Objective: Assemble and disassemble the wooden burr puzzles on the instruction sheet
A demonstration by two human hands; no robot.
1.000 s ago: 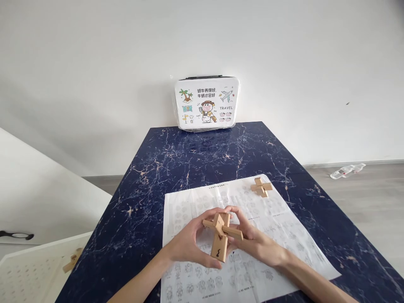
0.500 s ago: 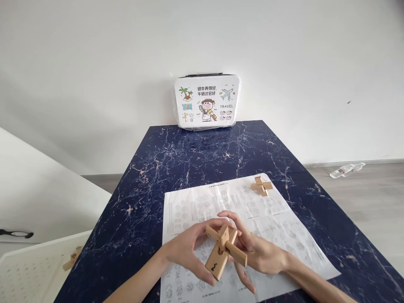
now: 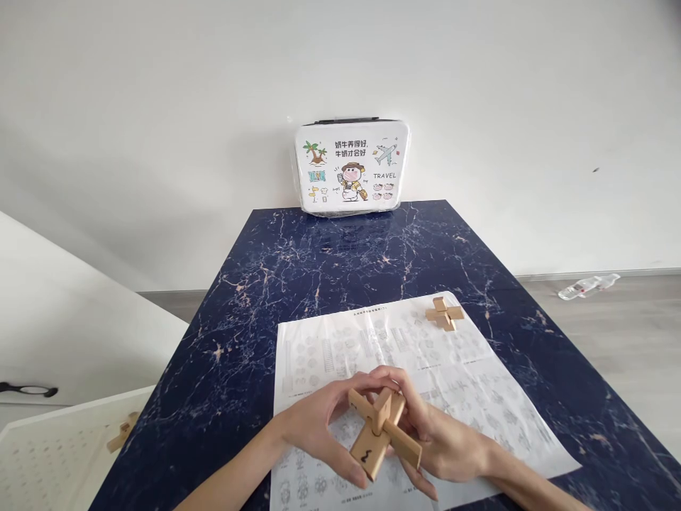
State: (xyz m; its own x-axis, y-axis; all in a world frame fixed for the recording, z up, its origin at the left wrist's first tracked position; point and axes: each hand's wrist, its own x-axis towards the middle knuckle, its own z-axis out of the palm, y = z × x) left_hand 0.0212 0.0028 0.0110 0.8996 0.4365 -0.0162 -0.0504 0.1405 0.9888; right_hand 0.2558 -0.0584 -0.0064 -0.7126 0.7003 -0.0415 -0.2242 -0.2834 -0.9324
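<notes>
I hold a wooden burr puzzle (image 3: 381, 431) of crossed light-brown bars just above a printed instruction sheet (image 3: 468, 397). My left hand (image 3: 319, 422) grips it from the left, thumb under the bar that bears a black squiggle. My right hand (image 3: 441, 443) grips it from the right, fingers curled behind the crossing bars. A second, smaller wooden cross puzzle (image 3: 444, 314) lies on the sheet's far right corner, well clear of both hands.
The sheet rests on a dark blue marble-patterned table (image 3: 330, 270). A white cartoon-printed case (image 3: 351, 167) stands against the wall at the far edge. A white tray (image 3: 53, 454) with a wooden piece (image 3: 121, 434) sits at lower left. A plastic bottle (image 3: 588, 286) lies on the floor.
The held puzzle has tilted from upright to slanted and dropped lower toward me. Both hands shifted down with it, and the right hand's fingers regripped around it.
</notes>
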